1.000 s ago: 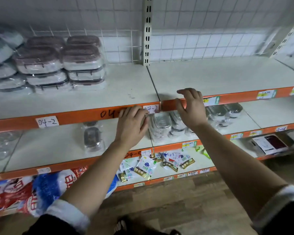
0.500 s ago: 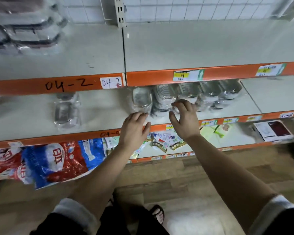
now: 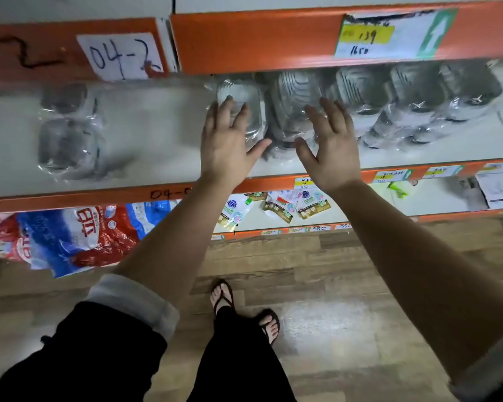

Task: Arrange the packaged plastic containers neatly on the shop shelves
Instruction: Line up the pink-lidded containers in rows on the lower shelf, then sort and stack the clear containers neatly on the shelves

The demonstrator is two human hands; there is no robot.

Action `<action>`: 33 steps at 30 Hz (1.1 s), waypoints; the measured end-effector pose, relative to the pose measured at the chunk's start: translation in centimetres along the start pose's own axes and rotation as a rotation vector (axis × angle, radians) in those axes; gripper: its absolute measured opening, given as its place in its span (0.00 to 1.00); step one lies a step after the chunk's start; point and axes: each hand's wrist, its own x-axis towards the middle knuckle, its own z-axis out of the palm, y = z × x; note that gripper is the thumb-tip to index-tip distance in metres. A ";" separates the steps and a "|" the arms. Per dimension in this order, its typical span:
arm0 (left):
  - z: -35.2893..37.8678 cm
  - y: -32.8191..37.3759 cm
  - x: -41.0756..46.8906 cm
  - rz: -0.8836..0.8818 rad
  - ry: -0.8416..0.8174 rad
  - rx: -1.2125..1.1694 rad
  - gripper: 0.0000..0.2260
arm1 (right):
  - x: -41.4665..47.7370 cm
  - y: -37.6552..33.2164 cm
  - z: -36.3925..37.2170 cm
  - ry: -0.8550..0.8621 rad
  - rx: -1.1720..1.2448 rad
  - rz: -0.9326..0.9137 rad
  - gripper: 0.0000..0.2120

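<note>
Since half a second ago both hands have gone deeper over the middle shelf and spread wider, and the view has closed in, so the top shelf's surface is now mostly cut off.

Nearest, black trouser legs and two feet in flip-flops (image 3: 222,295) stand on the wood-pattern floor (image 3: 317,285). A rolled pale cuff (image 3: 134,300) shows on the left arm; the right cuff is cut by the frame corner.

The left hand (image 3: 227,146) and right hand (image 3: 331,152) are both open, palms down, fingers straight and splayed, holding nothing. They hang above the front of the middle shelf (image 3: 157,134).

The left fingertips overlap the end wrapped container pack (image 3: 244,94); whether they touch it I cannot tell. A second wrapped pack (image 3: 291,94) lies between the two hands. The row of wrapped packs (image 3: 418,91) runs on to the right of the right hand, tops hidden behind the orange shelf edge (image 3: 259,36). A lone pack (image 3: 67,140) lies well apart to the left, smeared by blur.

Below, sachets (image 3: 296,204) and red and blue bags (image 3: 79,236) lie on the bottom shelf. On the orange edge sit a handwritten "04-2" label (image 3: 122,55) and a price tag (image 3: 389,33).
</note>
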 end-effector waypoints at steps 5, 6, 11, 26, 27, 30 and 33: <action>1.4 0.1 -0.1 -0.054 0.174 -0.151 0.24 | 1.3 0.1 2.3 0.010 -0.012 0.053 0.27; 1.5 0.0 -0.1 -0.060 0.194 -0.172 0.23 | 1.6 0.1 2.7 -0.005 -0.018 0.070 0.28; 1.6 -0.1 -0.8 -0.052 0.228 -0.251 0.20 | 3.2 -0.4 3.6 -0.038 0.006 0.173 0.29; -0.7 0.6 -7.1 0.011 0.318 -0.292 0.17 | -1.2 -2.3 1.6 0.132 0.110 0.147 0.17; -1.2 0.7 -7.8 0.013 0.319 -0.296 0.17 | -2.0 -2.5 1.1 0.133 0.126 0.153 0.17; -3.2 1.2 -9.7 -0.001 0.331 -0.330 0.17 | -4.2 -3.3 -0.6 0.137 0.160 0.164 0.16; -5.4 2.1 -11.2 -0.003 0.336 -0.353 0.16 | -6.1 -4.1 -2.6 0.145 0.154 0.173 0.16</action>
